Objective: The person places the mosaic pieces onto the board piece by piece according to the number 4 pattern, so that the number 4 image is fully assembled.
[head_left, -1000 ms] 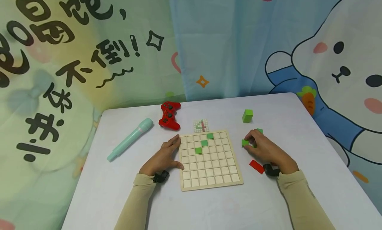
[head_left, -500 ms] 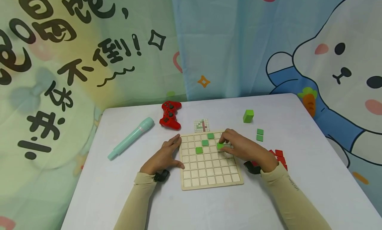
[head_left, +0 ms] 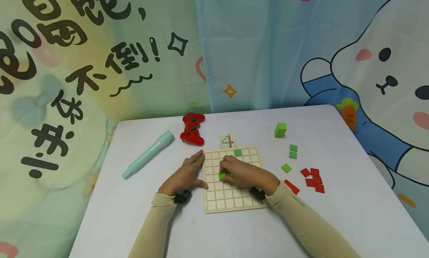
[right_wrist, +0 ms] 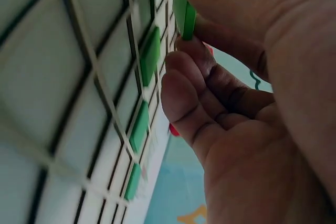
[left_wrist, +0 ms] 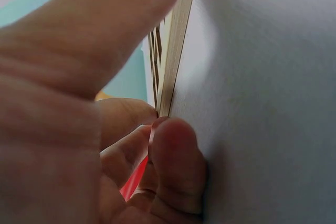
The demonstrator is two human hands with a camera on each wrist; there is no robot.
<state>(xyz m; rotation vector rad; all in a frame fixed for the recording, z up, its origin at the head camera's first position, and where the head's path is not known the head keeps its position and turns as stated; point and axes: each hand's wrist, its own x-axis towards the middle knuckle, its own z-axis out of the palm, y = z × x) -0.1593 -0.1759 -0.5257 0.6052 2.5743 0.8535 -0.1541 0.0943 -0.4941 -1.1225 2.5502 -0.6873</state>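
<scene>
A wooden grid board (head_left: 231, 204) lies flat on the white table. My left hand (head_left: 186, 176) rests at its left side, thumb and fingertips spread against the edge; the left wrist view shows fingertips right at the board's side (left_wrist: 172, 72). Over the left-middle cells, my right hand (head_left: 246, 174) pinches a small green square tile (head_left: 222, 176). In the right wrist view this tile (right_wrist: 185, 11) is tilted between thumb and fingers, close over the grid. Three green tiles (right_wrist: 150, 56) sit in cells there; in the head view my right hand hides all but the top one (head_left: 238, 152).
Right of the board lie loose green tiles (head_left: 286, 168), several red tiles (head_left: 310, 182) and a longer red piece (head_left: 292, 187). A green block (head_left: 280, 130) stands behind them. A patterned grid card (head_left: 228, 140), red game controller (head_left: 192, 129) and mint-coloured tube (head_left: 148, 155) lie behind and left.
My right hand has gone from the loose green tiles leftward over the board, carrying one green tile to the left-middle cells. My left hand stays at the board's edge.
</scene>
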